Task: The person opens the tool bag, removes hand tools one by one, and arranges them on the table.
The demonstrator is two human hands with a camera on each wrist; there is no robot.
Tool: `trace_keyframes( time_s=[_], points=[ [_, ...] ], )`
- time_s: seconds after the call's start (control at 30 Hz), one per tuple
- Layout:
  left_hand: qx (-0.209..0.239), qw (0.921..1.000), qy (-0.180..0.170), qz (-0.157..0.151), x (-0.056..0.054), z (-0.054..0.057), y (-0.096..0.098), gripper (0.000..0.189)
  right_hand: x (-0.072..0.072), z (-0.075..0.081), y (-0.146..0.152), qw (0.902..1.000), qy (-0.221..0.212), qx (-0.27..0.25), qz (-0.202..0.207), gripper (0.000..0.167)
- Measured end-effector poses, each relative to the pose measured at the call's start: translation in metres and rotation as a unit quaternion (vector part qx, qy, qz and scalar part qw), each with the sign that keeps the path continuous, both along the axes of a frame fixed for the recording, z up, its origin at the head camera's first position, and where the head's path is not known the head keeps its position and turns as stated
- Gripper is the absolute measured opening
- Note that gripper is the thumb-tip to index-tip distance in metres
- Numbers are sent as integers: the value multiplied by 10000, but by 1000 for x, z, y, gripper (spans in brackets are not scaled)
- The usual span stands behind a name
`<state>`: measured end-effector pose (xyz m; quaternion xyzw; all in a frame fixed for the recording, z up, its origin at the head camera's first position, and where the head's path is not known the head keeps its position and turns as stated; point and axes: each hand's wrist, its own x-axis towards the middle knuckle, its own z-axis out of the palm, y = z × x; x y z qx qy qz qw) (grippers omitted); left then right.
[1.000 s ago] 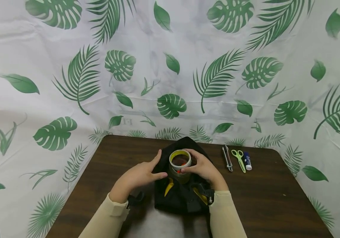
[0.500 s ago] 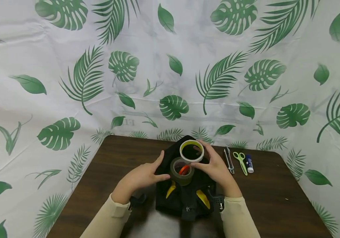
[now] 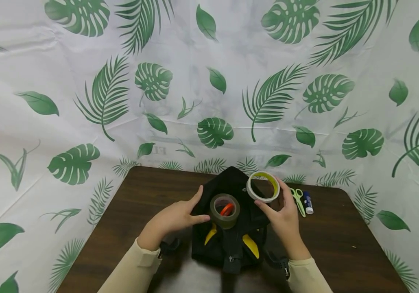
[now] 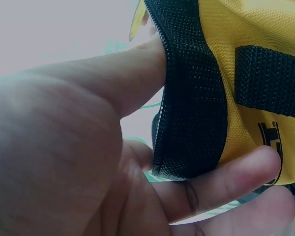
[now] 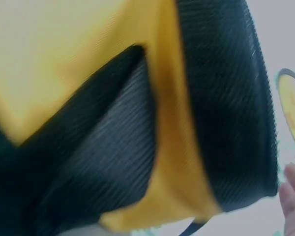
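Note:
A black tool bag [image 3: 228,183] with yellow panels stands in the middle of the table. My left hand [image 3: 174,221] is at its left side; in the left wrist view the thumb goes behind the zipped edge [image 4: 189,98] while other fingers lie outside the yellow cloth. My right hand [image 3: 284,213] holds a nearly used-up roll of white tape [image 3: 252,194] with a yellow core, tilted, at the bag's upper right. A brown packing tape roll [image 3: 225,221] sits at the bag's mouth, with a small red ring-like thing [image 3: 227,209] showing through its hole.
Right of the right hand, green scissors [image 3: 298,201] and a blue glue stick [image 3: 308,202] lie on the dark wooden table [image 3: 334,236]. A white cloth with green leaves [image 3: 180,134] hangs behind the table's back edge.
My right hand has lifted the white tape roll off the brown one and carried it to the right. It now covers the cutter-like tool seen before. The left hand stays at the bag.

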<state>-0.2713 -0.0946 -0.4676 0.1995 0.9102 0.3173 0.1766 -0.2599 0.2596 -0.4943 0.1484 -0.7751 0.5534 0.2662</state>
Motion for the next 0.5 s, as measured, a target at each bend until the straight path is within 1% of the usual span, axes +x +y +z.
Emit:
trace_keyframes(
  time_s=[0.13,0.23,0.33,0.4,0.5],
  points=[
    [-6,10000,24,23,-1,2,0,104,2,-11,14,9989,46,-142,-436,94],
    [-17,10000,6,24,-3,2,0,104,1,-21,26,9979,111,-191,-603,94],
    [-11,10000,-60,7,-3,1,0,104,-1,-31,41,9958,316,-197,-836,98],
    [2,10000,-99,-5,-3,-1,0,104,-2,-36,55,9922,524,-231,-1111,101],
    [51,9999,-132,-27,-3,-2,-2,104,-6,-43,82,9822,756,-449,-1662,100]
  ],
)
